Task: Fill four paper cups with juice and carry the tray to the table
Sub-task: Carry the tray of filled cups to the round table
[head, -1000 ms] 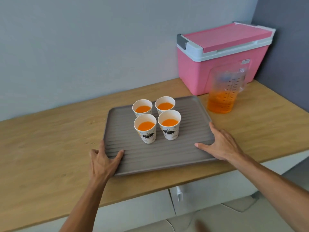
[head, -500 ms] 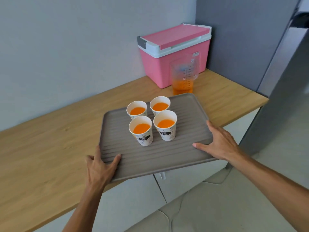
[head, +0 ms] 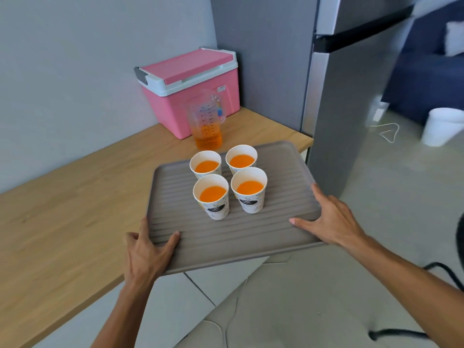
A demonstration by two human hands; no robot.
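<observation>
A grey ribbed tray (head: 283, 172) is held in the air, past the front edge of the wooden counter (head: 62, 222). My left hand (head: 147, 252) grips its near left corner, thumb on top. My right hand (head: 331, 219) grips its right edge. Several white paper cups (head: 217, 197) full of orange juice stand upright in a square block on the tray's middle. A clear measuring jug (head: 207, 121) with some orange juice at the bottom stays on the counter behind the tray.
A pink cooler box (head: 188, 89) sits on the counter against the wall. A tall grey fridge (head: 351, 96) stands right of the counter. Farther right are a white bin (head: 442, 126), a dark blue sofa (head: 426, 79) and pale floor.
The tray has been lifted off the counter and carried out to the right, over the floor. My view has swung right, bringing the fridge and room into sight.
</observation>
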